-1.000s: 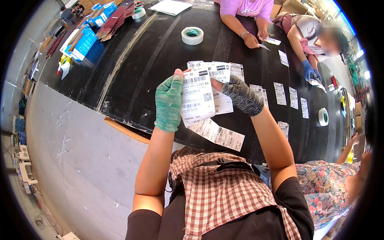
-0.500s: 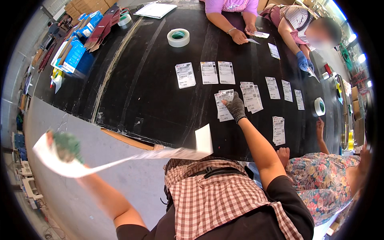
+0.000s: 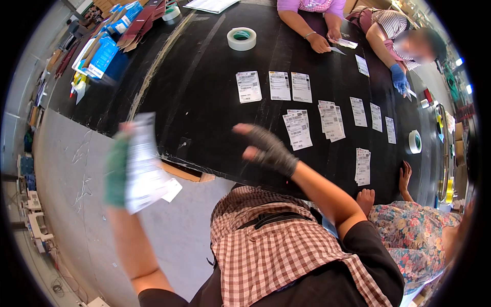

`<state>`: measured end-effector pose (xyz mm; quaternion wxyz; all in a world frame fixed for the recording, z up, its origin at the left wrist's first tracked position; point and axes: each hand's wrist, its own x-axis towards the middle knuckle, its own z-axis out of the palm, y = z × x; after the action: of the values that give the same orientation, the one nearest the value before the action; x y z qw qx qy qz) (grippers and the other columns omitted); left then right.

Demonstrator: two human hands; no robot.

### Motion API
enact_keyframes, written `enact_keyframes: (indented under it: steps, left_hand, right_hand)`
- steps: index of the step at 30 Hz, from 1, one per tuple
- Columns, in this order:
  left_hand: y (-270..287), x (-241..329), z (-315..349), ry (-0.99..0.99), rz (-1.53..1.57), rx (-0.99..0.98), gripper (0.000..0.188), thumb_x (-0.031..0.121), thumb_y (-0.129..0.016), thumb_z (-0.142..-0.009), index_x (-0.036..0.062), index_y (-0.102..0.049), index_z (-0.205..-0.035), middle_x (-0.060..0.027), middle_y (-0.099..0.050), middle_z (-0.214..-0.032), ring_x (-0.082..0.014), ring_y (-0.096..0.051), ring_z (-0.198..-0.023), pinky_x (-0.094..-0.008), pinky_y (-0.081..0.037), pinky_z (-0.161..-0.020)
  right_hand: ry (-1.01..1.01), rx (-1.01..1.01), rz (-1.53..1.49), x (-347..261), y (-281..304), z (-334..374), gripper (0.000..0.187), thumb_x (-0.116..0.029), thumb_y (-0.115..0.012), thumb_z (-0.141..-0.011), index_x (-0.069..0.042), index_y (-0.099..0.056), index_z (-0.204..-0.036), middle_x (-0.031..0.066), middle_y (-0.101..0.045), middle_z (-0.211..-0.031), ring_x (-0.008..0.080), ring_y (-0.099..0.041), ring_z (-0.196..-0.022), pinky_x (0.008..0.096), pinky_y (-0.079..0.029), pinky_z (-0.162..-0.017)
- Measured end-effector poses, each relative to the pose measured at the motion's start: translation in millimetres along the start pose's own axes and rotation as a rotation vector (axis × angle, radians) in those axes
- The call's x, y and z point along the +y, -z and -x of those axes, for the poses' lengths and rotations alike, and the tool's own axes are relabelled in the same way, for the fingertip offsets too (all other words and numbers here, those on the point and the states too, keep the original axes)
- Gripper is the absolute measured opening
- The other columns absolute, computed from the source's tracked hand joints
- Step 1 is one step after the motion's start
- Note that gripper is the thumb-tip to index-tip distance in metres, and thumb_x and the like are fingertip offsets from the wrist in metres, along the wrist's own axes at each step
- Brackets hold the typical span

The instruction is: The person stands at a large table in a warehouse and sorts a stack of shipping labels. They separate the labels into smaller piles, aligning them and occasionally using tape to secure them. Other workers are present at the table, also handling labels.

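The left hand (image 3: pixel 118 171), in a green glove, has its fingers closed around a blurred strip of labels (image 3: pixel 144 163), which half a second ago hung far to the left and low and is now lifted near the desk (image 3: pixel 204 117) edge. The right hand (image 3: pixel 267 148), in a grey glove, has left the labels on the desk (image 3: pixel 297 129) and hovers with fingers spread, holding nothing. It seems one label was just laid down. Motion blur hides the left fingers; the print is unreadable.

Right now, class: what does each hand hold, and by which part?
The left hand grips a blurred white paper label strip along its left edge. The right hand holds nothing.
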<state>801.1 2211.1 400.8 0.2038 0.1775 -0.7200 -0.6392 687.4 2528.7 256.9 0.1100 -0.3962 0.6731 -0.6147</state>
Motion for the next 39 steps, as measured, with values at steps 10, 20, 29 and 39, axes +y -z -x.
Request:
enact_keyframes:
  steps: [10,20,29,39]
  left_hand:
    - [-150,-23,11,0.214,-0.023,-0.358,0.029,0.029,-0.061,-0.096,0.0051,-0.065,-0.079,0.0092,-0.050,-0.065,-0.0007,-0.041,-0.059,-0.0215,-0.036,-0.050]
    - [-168,-52,68,0.294,0.166,-0.530,0.029,0.026,-0.063,-0.094,-0.0019,-0.069,-0.097,0.0015,-0.064,-0.079,-0.0051,-0.056,-0.074,-0.0214,-0.045,-0.068]
    - [-187,-52,85,0.160,-0.200,-0.382,0.033,0.031,-0.062,-0.095,-0.0007,-0.068,-0.087,0.0047,-0.058,-0.068,-0.0024,-0.047,-0.063,-0.0208,-0.040,-0.055]
    - [-211,-38,93,0.272,-0.074,-0.385,0.037,0.032,-0.059,-0.096,0.0016,-0.062,-0.076,0.0081,-0.048,-0.062,-0.0015,-0.038,-0.058,-0.0225,-0.031,-0.049]
  right_hand:
    - [-0.482,-0.192,-0.962,-70,-19,12,0.050,-0.034,-0.065,-0.092,0.001,-0.054,-0.127,0.0119,-0.060,-0.122,0.0187,-0.056,-0.113,0.0354,-0.045,-0.100]
    - [-0.563,0.340,-1.007,-72,18,15,0.043,-0.033,-0.063,-0.093,-0.002,-0.056,-0.121,0.0089,-0.063,-0.109,0.0178,-0.062,-0.100,0.0325,-0.052,-0.088]
    - [-0.456,0.353,-0.993,-64,50,15,0.047,-0.035,-0.063,-0.092,0.000,-0.054,-0.122,0.0134,-0.064,-0.113,0.0222,-0.065,-0.101,0.0346,-0.055,-0.087]
    - [-0.425,0.487,-0.886,-59,62,21,0.044,-0.037,-0.059,-0.094,-0.002,-0.056,-0.120,0.0127,-0.066,-0.107,0.0208,-0.066,-0.097,0.0332,-0.056,-0.083]
